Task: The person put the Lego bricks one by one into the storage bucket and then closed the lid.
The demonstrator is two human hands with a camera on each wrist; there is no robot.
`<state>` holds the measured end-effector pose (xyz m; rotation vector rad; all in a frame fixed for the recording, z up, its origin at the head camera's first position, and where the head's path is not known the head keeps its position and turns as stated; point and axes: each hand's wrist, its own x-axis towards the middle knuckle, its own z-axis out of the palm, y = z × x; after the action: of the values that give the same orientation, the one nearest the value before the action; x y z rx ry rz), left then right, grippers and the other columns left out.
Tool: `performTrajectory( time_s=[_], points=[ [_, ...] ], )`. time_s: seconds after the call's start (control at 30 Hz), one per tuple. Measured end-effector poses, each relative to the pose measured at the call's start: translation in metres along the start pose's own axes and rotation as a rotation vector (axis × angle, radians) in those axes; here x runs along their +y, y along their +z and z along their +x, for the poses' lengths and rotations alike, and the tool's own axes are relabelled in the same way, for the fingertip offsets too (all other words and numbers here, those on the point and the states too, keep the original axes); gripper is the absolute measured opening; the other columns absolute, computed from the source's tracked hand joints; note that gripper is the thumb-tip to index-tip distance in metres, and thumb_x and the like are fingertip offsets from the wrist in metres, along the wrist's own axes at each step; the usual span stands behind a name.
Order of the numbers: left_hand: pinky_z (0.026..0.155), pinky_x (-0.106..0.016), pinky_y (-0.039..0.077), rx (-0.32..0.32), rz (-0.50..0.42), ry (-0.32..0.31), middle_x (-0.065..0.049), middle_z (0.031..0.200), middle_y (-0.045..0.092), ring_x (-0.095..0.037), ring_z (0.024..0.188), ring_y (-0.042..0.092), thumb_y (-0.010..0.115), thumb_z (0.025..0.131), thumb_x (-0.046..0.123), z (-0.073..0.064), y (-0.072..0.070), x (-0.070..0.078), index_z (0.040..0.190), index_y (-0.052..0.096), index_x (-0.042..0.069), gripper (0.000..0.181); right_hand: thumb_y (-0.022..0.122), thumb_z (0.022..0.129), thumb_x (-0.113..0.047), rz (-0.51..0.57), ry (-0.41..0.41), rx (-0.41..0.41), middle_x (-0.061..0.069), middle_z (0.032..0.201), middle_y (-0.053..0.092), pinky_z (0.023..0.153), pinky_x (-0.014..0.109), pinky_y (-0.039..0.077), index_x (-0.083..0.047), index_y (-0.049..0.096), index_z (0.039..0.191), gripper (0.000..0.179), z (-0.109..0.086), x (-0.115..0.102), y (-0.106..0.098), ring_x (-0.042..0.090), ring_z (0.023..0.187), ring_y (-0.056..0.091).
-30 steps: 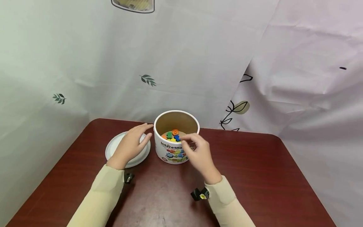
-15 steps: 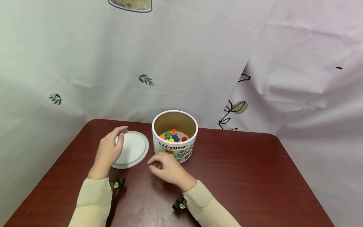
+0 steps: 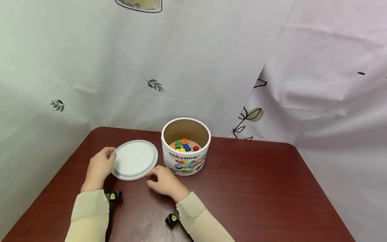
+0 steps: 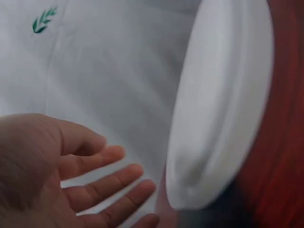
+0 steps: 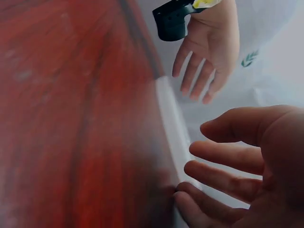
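Observation:
A round white lid [image 3: 136, 159] lies flat on the table. Left of it is my left hand [image 3: 101, 166]; the left wrist view has its fingers [image 4: 109, 192] loosely extended, with a gap to the lid [image 4: 218, 104]. My right hand [image 3: 164, 181] is at the lid's near right edge, in front of the bucket. From the right wrist, its fingers [image 5: 225, 175] reach toward the lid's rim [image 5: 173, 128], and contact is unclear. Both palms hold nothing. The white printed bucket [image 3: 184, 164] stands uncovered, with several small coloured toy blocks [image 3: 182, 147] inside.
The dark red-brown table [image 3: 257, 188] extends to the right of the bucket. Pale printed cloth [image 3: 193, 60] hangs behind the table and along its sides. A black camera mount sits on each wrist.
Both hands have moved away from the bucket, leftward and toward the near side, and now flank the lid. A red block in the bucket, hidden one second ago, shows now.

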<state>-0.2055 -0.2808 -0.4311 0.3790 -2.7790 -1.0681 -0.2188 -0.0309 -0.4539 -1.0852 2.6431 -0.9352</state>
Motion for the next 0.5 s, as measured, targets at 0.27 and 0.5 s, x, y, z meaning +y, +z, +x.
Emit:
performTrajectory(
  time_s=[0.27, 0.5],
  points=[
    [0.092, -0.062, 0.049, -0.028, 0.049, -0.071, -0.04, 0.129, 0.052, -0.055, 0.116, 0.051, 0.046, 0.1, 0.008, 0.003, -0.001, -0.013, 0.134, 0.048, -0.019, 0.043, 0.068, 0.097, -0.022, -0.128, 0.016, -0.046, 0.001, 0.124, 0.065, 0.102, 0.024, 0.044, -0.011, 0.07, 0.127, 0.032, -0.002, -0.002, 0.004, 0.014, 0.118, 0.056],
    [0.093, -0.061, 0.049, -0.056, 0.067, -0.083, -0.041, 0.124, 0.054, -0.055, 0.113, 0.053, 0.051, 0.094, -0.001, 0.006, 0.001, -0.018, 0.135, 0.043, -0.022, 0.047, 0.068, 0.096, -0.025, -0.165, 0.076, -0.032, 0.006, 0.136, 0.055, 0.104, 0.028, 0.045, -0.015, 0.061, 0.141, 0.046, -0.004, -0.006, 0.006, 0.019, 0.126, 0.051]
  ],
)
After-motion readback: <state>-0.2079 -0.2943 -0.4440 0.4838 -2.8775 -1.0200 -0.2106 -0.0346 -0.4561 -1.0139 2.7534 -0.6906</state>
